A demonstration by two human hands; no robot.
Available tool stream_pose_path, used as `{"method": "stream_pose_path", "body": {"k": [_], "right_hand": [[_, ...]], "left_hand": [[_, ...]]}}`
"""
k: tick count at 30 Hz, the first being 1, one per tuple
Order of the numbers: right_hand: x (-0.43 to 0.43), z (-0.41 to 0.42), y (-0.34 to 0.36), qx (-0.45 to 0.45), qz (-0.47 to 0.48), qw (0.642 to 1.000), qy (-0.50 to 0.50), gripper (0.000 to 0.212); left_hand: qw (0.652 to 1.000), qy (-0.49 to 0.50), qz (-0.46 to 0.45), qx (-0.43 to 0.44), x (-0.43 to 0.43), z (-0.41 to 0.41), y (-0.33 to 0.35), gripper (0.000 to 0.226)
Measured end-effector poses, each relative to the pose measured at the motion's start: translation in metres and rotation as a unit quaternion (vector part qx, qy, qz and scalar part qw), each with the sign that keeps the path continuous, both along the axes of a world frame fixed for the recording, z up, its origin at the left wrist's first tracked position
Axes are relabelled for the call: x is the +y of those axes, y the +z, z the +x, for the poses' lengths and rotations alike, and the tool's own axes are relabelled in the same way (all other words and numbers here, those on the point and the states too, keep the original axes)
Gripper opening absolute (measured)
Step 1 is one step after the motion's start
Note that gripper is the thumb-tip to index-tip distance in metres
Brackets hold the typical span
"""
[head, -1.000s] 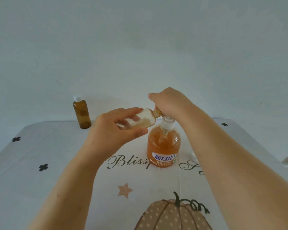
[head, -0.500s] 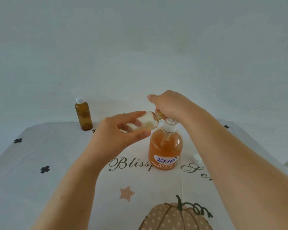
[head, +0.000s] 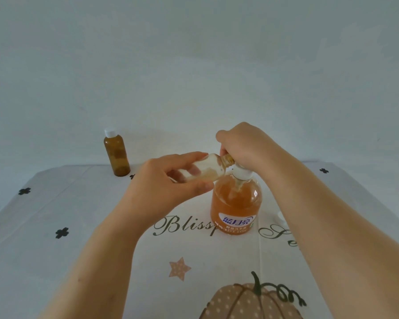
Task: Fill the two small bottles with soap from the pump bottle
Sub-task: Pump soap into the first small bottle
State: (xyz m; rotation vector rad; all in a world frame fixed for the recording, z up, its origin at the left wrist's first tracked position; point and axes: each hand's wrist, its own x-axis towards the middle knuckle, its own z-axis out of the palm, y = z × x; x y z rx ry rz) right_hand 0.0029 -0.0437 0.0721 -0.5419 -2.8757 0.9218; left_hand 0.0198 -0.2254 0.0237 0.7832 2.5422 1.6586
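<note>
Left hand (head: 161, 187) holds tilted small bottle (head: 213, 168); right hand (head: 244, 143) grips pump bottle (head: 236, 201).

glossy clear plastic pump bottle (head: 236, 203); matt printed tablecloth (head: 78, 238).

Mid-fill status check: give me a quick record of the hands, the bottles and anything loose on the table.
pump bottle: upright, mostly full of orange soap
right hand: curled over its pump head
left hand: grips small clear bottle, tilted, neck at the pump
amber bottle: capped, upright, far left, untouched
white cap: on tablecloth beside right forearm, partly hidden
</note>
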Motion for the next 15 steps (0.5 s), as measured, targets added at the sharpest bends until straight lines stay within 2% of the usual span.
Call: {"method": "stream_pose_path", "body": {"k": [6, 15], "right_hand": [[-0.003, 0.002, 0.005, -0.008, -0.006, 1.0, -0.015, 0.032], [-0.01, 0.006, 0.025, -0.015, 0.039, 0.999, 0.005, 0.051]], "left_hand": [[1.0, 0.004, 0.007, 0.008, 0.0, 0.003, 0.003, 0.042], [0.999, 0.02, 0.035, 0.031, 0.001, 0.007, 0.005, 0.045]]}}
